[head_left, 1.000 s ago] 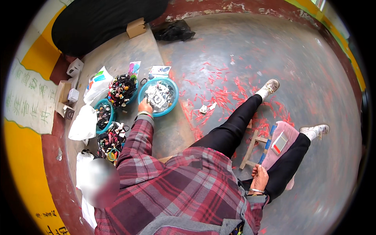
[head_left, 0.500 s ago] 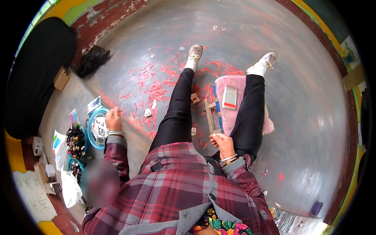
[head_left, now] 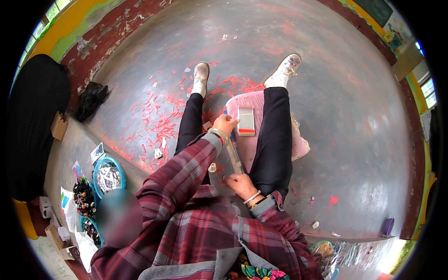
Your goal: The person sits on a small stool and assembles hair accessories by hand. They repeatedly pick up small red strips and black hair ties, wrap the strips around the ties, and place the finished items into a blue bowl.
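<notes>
My left hand (head_left: 225, 125) reaches across over the far part of a narrow wooden frame (head_left: 234, 158), its fingers drawn together beside a grey-and-white flat box (head_left: 246, 122) with a red end. Anything pinched there is too small to make out. At the frame's near end, in front of my lap, is my right hand (head_left: 241, 185), with thumb and fingers pressed together; what they hold, if anything, is blurred. The box lies on a pink pad (head_left: 258, 98) between my legs, and a blue strip runs along the frame.
To the left stand a blue basket (head_left: 122, 173) of small pale pieces and baskets of dark beaded items (head_left: 84, 193). Red scraps (head_left: 163, 123) litter the floor. A black bag (head_left: 91, 100) lies by the wall; clear plastic packets (head_left: 343, 254) lie at lower right.
My left hand has moved from beside the blue basket rightward to the far part of the wooden frame. My right hand stays near the frame's near end. The view has shifted.
</notes>
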The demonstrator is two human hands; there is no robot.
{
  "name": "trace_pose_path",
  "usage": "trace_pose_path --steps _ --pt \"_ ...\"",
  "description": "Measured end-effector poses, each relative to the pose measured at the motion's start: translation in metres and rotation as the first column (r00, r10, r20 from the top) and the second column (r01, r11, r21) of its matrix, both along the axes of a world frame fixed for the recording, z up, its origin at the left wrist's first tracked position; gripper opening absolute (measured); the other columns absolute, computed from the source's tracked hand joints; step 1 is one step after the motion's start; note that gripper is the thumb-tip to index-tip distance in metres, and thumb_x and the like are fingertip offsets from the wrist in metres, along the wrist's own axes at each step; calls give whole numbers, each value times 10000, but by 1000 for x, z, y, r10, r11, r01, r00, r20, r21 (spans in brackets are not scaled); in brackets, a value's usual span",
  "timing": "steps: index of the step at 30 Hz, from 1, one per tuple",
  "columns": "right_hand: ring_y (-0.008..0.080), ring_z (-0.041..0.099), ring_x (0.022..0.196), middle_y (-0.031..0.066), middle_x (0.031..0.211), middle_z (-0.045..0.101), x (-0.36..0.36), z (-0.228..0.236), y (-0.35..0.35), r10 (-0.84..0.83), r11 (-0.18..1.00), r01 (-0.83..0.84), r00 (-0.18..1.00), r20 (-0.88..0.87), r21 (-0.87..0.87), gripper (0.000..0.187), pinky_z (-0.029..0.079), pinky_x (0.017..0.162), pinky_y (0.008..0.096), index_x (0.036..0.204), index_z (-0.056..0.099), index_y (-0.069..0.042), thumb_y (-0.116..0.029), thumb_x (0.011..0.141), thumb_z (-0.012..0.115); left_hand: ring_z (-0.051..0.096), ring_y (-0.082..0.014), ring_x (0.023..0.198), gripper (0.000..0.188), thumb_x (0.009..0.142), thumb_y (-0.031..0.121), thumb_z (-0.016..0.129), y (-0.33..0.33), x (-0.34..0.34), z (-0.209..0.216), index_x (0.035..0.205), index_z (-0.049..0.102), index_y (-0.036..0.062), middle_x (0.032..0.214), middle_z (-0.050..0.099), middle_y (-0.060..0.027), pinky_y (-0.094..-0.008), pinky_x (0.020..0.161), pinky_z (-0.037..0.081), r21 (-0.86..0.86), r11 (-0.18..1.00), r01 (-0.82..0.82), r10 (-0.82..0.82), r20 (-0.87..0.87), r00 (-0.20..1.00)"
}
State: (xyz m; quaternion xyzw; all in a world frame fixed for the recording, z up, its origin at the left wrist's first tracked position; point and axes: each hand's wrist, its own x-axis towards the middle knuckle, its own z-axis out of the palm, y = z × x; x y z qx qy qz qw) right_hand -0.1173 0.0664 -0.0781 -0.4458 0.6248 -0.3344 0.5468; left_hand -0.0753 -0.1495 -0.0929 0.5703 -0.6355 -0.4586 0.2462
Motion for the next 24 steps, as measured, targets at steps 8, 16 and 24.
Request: trace_pose_path --steps 8,16,24 --pt "165 635 663 102 724 664 -4 -5 0 4 1000 -3 997 72 -17 254 483 619 280 854 677 -10 -207 812 522 599 -300 904 444 634 344 755 -2 -54 11 932 622 44 902 631 -141 -380 829 459 -65 998 -14 41 443 896" --pt "162 630 667 101 729 663 -3 -1 -4 15 1000 -17 998 58 21 248 481 625 284 860 675 1 -193 807 530 603 -321 874 394 639 174 758 4 -54 -10 928 535 28 892 623 -149 -385 777 462 -30 999 -38 42 172 984" --pt "103 591 637 51 681 640 -3 -4 -1 -133 991 134 986 96 -3 226 465 588 244 839 670 4 -194 837 562 576 -148 675 150 773 60 606 7 7 -31 899 620 -21 708 591 -49 -303 578 443 445 879 172 201 -672 713"
